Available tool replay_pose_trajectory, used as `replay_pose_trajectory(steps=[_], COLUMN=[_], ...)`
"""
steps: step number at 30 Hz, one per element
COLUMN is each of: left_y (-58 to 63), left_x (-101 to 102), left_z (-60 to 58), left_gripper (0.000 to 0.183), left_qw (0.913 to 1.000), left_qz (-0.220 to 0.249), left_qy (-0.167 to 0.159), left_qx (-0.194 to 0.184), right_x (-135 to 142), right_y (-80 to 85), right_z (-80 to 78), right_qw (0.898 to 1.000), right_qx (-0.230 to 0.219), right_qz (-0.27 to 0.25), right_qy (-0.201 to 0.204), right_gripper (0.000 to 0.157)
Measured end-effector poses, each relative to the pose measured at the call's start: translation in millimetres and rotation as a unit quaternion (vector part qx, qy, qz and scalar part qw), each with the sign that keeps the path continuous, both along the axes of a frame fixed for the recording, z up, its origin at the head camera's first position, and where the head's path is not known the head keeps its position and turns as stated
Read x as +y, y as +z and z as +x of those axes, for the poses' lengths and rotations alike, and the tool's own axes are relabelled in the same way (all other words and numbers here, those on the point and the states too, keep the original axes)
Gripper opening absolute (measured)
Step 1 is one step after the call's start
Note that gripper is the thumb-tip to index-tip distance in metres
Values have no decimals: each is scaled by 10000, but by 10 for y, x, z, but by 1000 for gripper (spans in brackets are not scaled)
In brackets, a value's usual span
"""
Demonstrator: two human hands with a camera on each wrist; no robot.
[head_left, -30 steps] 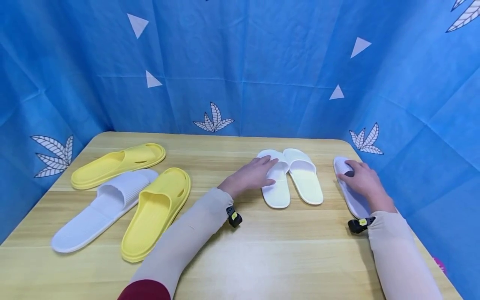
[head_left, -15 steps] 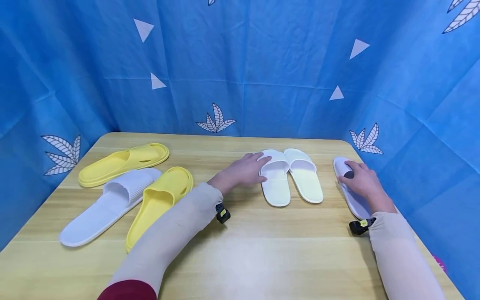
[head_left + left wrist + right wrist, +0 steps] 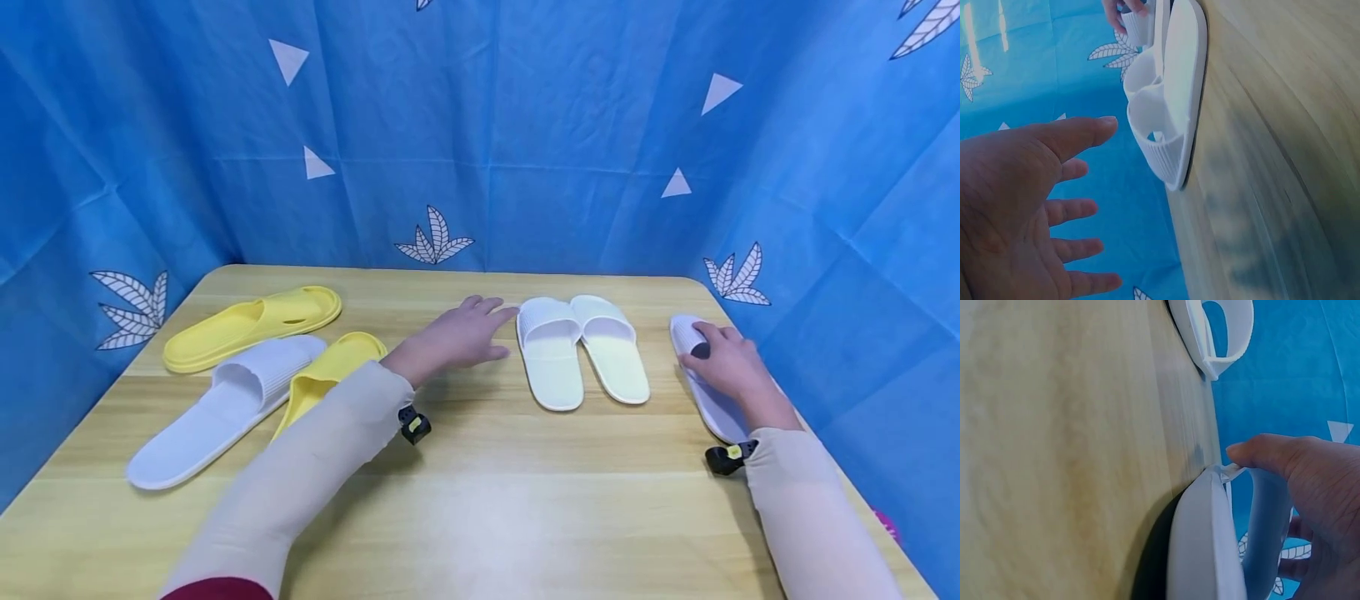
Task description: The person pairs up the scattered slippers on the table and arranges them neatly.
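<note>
Rightward, slipper [image 3: 718, 412] near table edge [image 3: 708, 307], room leftward

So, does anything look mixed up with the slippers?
Yes: a white slipper lies between two yellow slippers on the left, splitting that pair. Another white slipper lies apart, far right, held by the right hand.

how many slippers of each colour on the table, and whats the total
Yellow slippers: 2
White slippers: 4
Total: 6
</note>
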State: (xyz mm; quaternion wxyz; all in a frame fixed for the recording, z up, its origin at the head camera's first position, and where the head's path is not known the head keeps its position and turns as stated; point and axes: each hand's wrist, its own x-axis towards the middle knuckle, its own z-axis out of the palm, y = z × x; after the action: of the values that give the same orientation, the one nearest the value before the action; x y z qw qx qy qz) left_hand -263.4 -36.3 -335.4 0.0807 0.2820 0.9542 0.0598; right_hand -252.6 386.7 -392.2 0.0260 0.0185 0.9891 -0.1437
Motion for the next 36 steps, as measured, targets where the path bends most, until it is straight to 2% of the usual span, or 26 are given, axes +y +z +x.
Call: replay_pose_trajectory(steps=[7, 16, 22, 36], left_y=[85, 217, 246, 277], left_x=[-216, -537, -762, -1326], left_z=[82, 173, 225, 354], left_gripper=[71, 68, 69, 67], left_qw=[10000, 9997, 9992, 9990], left_qz=[-69, -186, -261, 11], left_qy=[26, 89, 49, 80], left_qx=[-15, 154, 293, 439], right_x=[-9, -31, -48, -66], right_y=[15, 20, 23, 41], right_z=[21, 70, 104, 171], right_qw=[10000, 10000, 9998, 9996], right_qx=[-39, -27, 144, 16], right_qz=[43, 57, 77, 176], right_qy=[33, 58, 121, 203], right_gripper=[82, 83, 79, 80])
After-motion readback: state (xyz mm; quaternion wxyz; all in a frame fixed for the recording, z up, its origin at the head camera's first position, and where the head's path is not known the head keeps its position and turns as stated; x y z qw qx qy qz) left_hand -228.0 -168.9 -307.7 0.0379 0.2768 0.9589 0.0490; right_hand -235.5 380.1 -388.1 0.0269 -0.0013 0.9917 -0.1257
